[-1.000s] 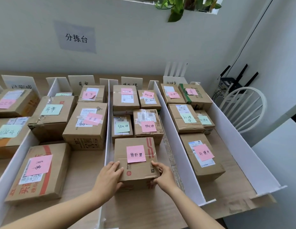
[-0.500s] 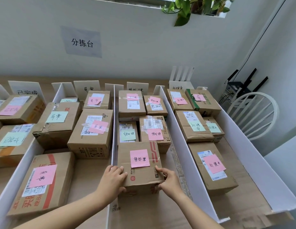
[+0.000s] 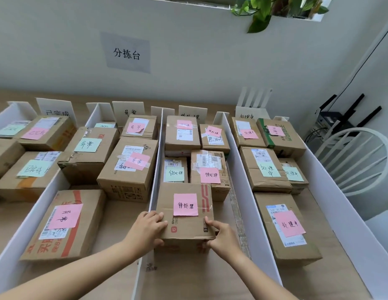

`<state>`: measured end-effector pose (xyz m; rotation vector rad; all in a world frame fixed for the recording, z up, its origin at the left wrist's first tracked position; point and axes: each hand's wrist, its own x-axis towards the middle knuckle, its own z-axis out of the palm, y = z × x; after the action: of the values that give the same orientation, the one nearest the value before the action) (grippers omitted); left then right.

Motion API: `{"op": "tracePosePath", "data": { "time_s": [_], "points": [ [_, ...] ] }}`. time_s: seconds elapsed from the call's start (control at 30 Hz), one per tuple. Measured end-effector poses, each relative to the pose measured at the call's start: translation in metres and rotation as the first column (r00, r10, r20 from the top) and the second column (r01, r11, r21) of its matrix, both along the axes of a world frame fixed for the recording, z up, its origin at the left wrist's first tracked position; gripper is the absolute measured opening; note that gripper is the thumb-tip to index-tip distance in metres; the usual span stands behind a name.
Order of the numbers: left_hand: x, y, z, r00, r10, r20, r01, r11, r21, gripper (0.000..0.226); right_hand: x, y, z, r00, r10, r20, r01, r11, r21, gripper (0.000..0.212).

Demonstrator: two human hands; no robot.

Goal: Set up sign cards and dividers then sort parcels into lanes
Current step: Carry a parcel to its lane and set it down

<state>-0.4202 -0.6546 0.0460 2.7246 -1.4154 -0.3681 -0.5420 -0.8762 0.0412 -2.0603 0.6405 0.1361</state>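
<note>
1. Little has moved since a second ago: both hands keep their hold on the same box, which stays in its lane, while the view has tipped up to show more wall.
2. The left hand (image 3: 145, 229) grips the box (image 3: 188, 228) at its 7 o'clock corner, with fingers curled over the top and the thumb on the near face.
3. Its forearm comes in from 8 o'clock and crosses above the left divider (image 3: 155, 191).
4. The right hand (image 3: 221, 237) grips the 5 o'clock corner, with one finger lying on the top edge and the rest wrapped around the near side.
5. Its forearm comes in from 5 o'clock.
6. The box sits on the table (image 3: 188, 278) between the left divider and the right divider (image 3: 238, 180), its left edge against the left one.
7. A pink note (image 3: 185, 204) is stuck flat on the middle of its lid.
8. At 12 o'clock from the box, two parcels stand side by side, one with a green note (image 3: 174, 173) and one with a pink note (image 3: 210, 175). I cannot tell whether the box touches them.
9. Farther toward 12 o'clock, a sign card (image 3: 192, 113) stands at the head of the lane.
</note>
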Motion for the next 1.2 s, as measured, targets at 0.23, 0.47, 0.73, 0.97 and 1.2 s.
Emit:
{"op": "tracePosePath", "data": {
  "time_s": [0.23,0.47,0.73,0.97,1.2],
  "points": [
    [-0.018,-0.003,0.010,0.994,0.095,0.056,-0.099,0.993,0.065,0.073,0.000,-0.005,0.005,0.951,0.287,-0.116,-0.309,0.905,-0.292,0.070],
    [-0.049,0.007,0.030,0.957,0.291,0.008,-0.291,0.957,-0.004,0.052,0.011,-0.013,0.010,0.873,0.422,-0.244,-0.487,0.775,-0.403,0.055],
    [-0.099,0.088,0.054,0.732,0.645,0.218,-0.653,0.756,-0.047,0.062,0.049,0.004,0.047,0.776,0.529,-0.344,-0.600,0.451,-0.660,0.027],
    [-0.153,0.161,0.086,0.298,0.934,0.197,-0.929,0.331,-0.166,0.064,0.067,0.113,0.087,0.581,0.795,-0.173,-0.639,0.314,-0.703,0.019],
    [-0.192,0.235,0.109,0.038,0.936,0.349,-0.976,0.109,-0.186,0.083,0.055,0.244,0.103,0.296,0.954,0.046,-0.683,0.245,-0.688,0.065]
  ]
}}
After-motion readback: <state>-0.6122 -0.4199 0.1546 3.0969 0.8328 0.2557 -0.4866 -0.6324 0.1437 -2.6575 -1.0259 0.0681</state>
